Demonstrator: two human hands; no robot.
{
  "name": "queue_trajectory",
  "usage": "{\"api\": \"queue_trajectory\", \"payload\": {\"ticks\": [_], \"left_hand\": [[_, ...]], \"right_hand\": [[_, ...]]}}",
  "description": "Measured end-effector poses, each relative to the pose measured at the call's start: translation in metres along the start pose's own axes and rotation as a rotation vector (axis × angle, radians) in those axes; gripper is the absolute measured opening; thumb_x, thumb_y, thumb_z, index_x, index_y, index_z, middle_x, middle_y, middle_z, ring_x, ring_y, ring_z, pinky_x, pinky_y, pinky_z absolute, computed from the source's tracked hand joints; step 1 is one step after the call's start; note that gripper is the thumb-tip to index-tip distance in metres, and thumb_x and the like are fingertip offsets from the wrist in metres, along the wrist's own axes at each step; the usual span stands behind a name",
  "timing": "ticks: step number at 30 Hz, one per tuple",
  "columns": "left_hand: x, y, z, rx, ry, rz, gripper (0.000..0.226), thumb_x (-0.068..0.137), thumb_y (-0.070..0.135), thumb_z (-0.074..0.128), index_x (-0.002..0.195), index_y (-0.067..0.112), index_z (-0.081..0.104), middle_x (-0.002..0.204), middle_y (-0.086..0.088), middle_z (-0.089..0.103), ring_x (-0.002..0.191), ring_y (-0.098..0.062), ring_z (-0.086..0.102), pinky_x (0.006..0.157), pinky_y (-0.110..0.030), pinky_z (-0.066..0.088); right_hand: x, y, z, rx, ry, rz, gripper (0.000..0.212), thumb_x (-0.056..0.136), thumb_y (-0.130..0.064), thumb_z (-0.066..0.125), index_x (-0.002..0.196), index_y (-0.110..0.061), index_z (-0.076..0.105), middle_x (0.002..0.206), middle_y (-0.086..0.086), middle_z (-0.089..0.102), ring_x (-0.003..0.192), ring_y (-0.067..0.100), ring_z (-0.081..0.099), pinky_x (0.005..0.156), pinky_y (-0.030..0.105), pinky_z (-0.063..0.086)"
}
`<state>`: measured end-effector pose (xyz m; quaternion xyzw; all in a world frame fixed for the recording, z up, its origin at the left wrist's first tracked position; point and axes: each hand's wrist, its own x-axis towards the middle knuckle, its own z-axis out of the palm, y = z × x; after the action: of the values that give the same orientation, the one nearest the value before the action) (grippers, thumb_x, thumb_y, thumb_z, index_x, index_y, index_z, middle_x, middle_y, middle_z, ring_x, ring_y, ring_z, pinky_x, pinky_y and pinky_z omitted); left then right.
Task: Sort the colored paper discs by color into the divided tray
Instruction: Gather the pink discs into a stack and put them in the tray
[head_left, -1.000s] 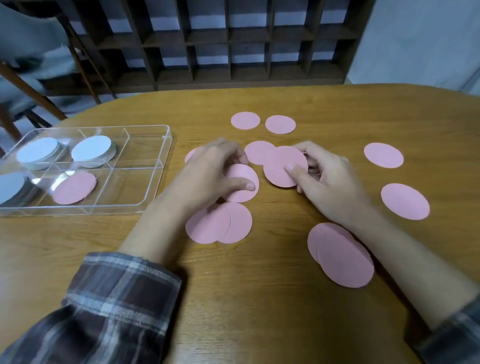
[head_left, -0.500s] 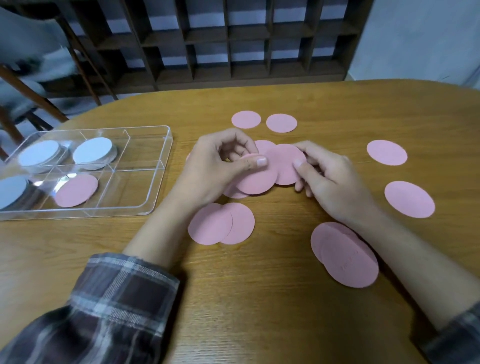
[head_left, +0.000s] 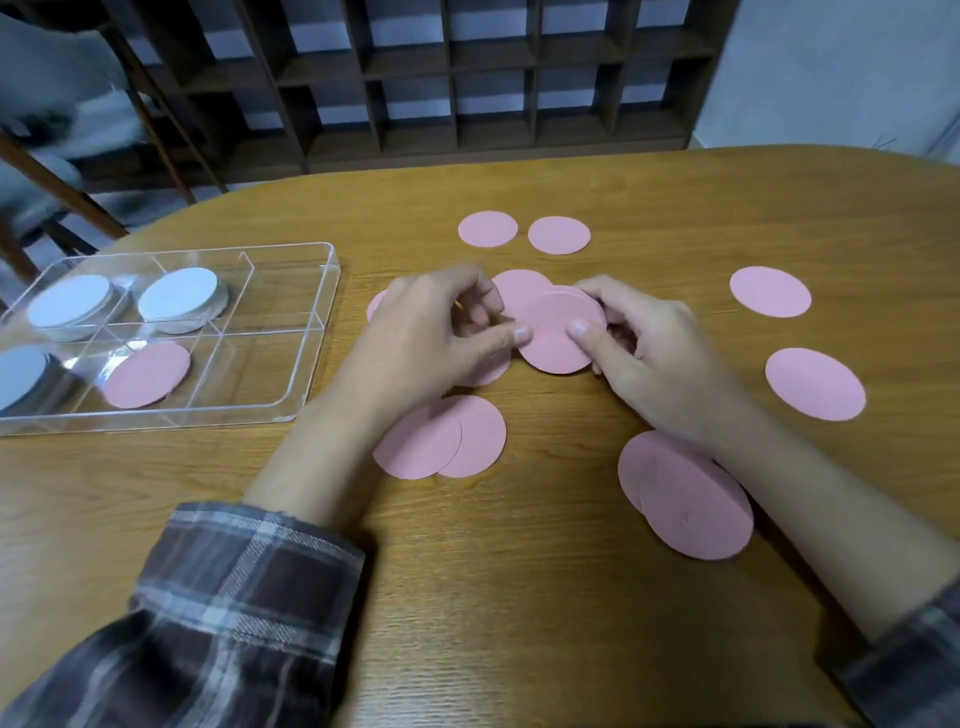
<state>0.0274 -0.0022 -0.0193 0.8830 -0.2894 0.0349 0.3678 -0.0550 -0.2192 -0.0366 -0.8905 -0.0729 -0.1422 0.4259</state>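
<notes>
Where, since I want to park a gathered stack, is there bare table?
Bare: the near table, this side of the overlapping pair; the strip between the tray and the left hand. Crowded: the middle, where left hand and right hand pinch the held discs, loose discs all round.

Indoor furnished room, of a domestic or study kind; the frame does not settle which. Evidence: a rounded wood-grain worktop (head_left: 519, 597) of dining-table form. A dark wooden pigeonhole shelf unit (head_left: 493, 78) stands behind it on the floor, against a pale wall (head_left: 831, 67). A wooden-framed chair (head_left: 62, 190) with grey fabric sits at the far left. The worktop bears a clear divided tray (head_left: 318, 332) and pink paper discs (head_left: 770, 291), light paper material.
</notes>
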Motion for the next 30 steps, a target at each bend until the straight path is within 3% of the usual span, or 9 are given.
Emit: {"api": "queue_trajectory", "payload": {"ticks": [4, 12, 18, 22, 24, 26, 30], "left_hand": [[0.000, -0.014, -0.018, 0.186, -0.292, -0.074, 0.052, 0.071, 0.053, 0.089, 0.117, 0.035, 0.074, 0.114, 0.011, 0.060, 0.104, -0.009, 0.060, 0.092, -0.028, 0.049], [-0.001, -0.012, -0.018, 0.145, -0.271, -0.064, 0.069, 0.069, 0.049, 0.091, 0.133, 0.033, 0.069, 0.123, 0.011, 0.061, 0.104, -0.009, 0.060, 0.096, -0.027, 0.048], [0.000, -0.014, -0.014, 0.098, -0.217, -0.074, 0.059, 0.069, 0.041, 0.094, 0.124, 0.038, 0.073, 0.112, 0.011, 0.055, 0.097, -0.008, 0.056, 0.091, -0.025, 0.047], [0.002, -0.013, -0.012, -0.068, -0.104, -0.030, 0.016, 0.084, 0.027, 0.086, 0.097, 0.034, 0.079, 0.094, 0.010, 0.063, 0.079, -0.012, 0.056, 0.078, -0.026, 0.047], [0.003, -0.009, -0.013, -0.208, -0.099, -0.007, 0.005, 0.090, 0.023, 0.082, 0.092, 0.026, 0.078, 0.086, 0.007, 0.066, 0.072, -0.016, 0.054, 0.073, -0.025, 0.045], [0.004, -0.006, -0.013, -0.330, -0.097, -0.011, 0.004, 0.092, 0.020, 0.079, 0.092, 0.017, 0.077, 0.082, 0.004, 0.066, 0.070, -0.016, 0.052, 0.069, -0.024, 0.043], [0.001, 0.004, 0.003, -0.435, -0.051, -0.066, 0.011, 0.091, 0.020, 0.081, 0.094, 0.011, 0.075, 0.080, -0.001, 0.068, 0.066, -0.018, 0.059, 0.067, -0.024, 0.049]], "right_hand": [[0.002, 0.006, -0.002, -0.019, 0.023, 0.025, 0.019, 0.103, -0.018, 0.056, 0.116, -0.025, 0.067, 0.083, -0.003, 0.065, 0.075, 0.020, 0.060, 0.076, 0.045, 0.050], [0.001, 0.007, -0.001, -0.016, 0.033, 0.022, 0.018, 0.103, -0.019, 0.056, 0.114, -0.026, 0.067, 0.092, -0.002, 0.070, 0.084, 0.023, 0.062, 0.079, 0.047, 0.051], [0.001, 0.006, -0.002, -0.003, 0.048, 0.013, 0.024, 0.104, -0.017, 0.056, 0.123, -0.027, 0.066, 0.088, -0.002, 0.070, 0.077, 0.020, 0.061, 0.076, 0.045, 0.051], [0.002, 0.005, -0.001, 0.019, 0.080, 0.011, 0.031, 0.104, -0.017, 0.054, 0.130, -0.031, 0.061, 0.083, 0.006, 0.068, 0.075, 0.026, 0.061, 0.076, 0.049, 0.052], [0.002, 0.005, -0.002, 0.015, 0.079, 0.021, 0.029, 0.105, -0.016, 0.051, 0.130, -0.029, 0.061, 0.077, 0.001, 0.064, 0.069, 0.022, 0.057, 0.072, 0.048, 0.051], [0.002, 0.003, -0.003, 0.023, 0.075, 0.032, 0.030, 0.107, -0.016, 0.048, 0.129, -0.031, 0.061, 0.072, -0.007, 0.060, 0.066, 0.018, 0.055, 0.070, 0.046, 0.050], [0.001, -0.001, -0.001, 0.082, 0.064, 0.050, 0.034, 0.110, -0.019, 0.041, 0.128, -0.039, 0.063, 0.068, 0.004, 0.060, 0.068, 0.016, 0.058, 0.067, 0.038, 0.049]]}}
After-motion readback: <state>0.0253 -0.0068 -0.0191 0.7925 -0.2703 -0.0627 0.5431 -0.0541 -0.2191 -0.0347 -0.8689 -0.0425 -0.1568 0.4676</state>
